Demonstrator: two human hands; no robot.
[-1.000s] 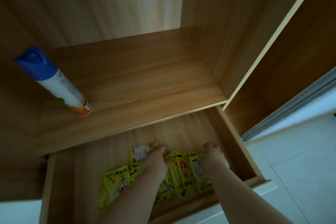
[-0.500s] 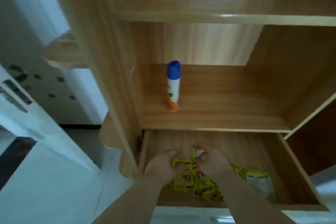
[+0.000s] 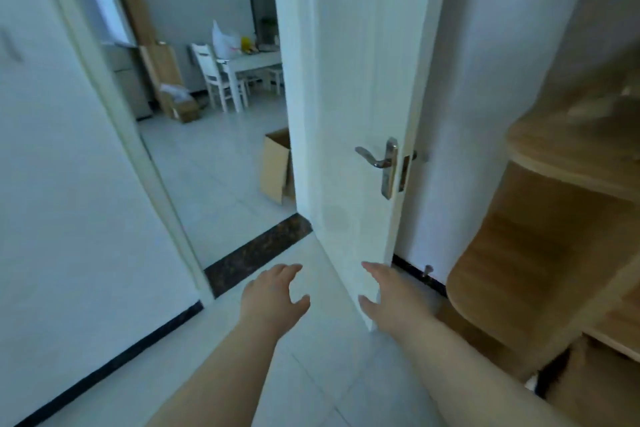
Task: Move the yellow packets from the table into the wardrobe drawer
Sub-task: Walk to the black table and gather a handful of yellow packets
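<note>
My left hand (image 3: 273, 298) and my right hand (image 3: 389, 296) are stretched out in front of me above the white floor, fingers relaxed and holding nothing. Through the doorway a white table (image 3: 258, 61) stands far off in the other room, with a small yellow item (image 3: 246, 43) and a white bag on it. The wooden wardrobe (image 3: 568, 218) fills the right edge of the view. Its drawer and the packets in it are out of sight.
An open white door (image 3: 349, 114) with a metal handle (image 3: 379, 161) stands just ahead of my right hand. A dark threshold strip (image 3: 259, 251) crosses the doorway. Beyond it sit a cardboard box (image 3: 277, 166), white chairs (image 3: 218, 76) and more boxes.
The view has swung left from the wardrobe drawer to the doorway. Both hands have let go of the yellow packets in the drawer and now hang free and open.
</note>
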